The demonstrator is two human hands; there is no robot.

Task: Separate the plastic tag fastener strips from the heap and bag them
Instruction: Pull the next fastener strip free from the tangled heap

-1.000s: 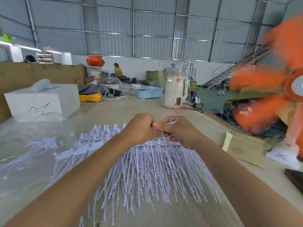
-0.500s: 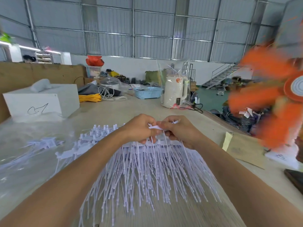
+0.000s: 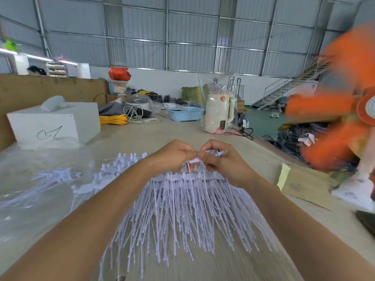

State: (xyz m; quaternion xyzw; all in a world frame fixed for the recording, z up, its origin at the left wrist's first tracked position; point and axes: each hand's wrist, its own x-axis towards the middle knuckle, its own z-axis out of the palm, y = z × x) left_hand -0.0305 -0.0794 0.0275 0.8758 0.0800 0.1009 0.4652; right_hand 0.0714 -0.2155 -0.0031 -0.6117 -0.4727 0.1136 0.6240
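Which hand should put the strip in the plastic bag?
Left, probably. The clear plastic bag lies on the left hand's side. Both hands pinch the strip, so the right hand would cross over.

Hall: grey corrugated metal walls [image 3: 142, 37], white lower wall [image 3: 162, 82], green floor [image 3: 263, 122], metal staircase [image 3: 284, 92] at right rear.

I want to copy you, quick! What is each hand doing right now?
Left hand: fingers curled, pinching the head end of a white fastener strip.
Right hand: fingers curled, pinching the same strip from the other side.
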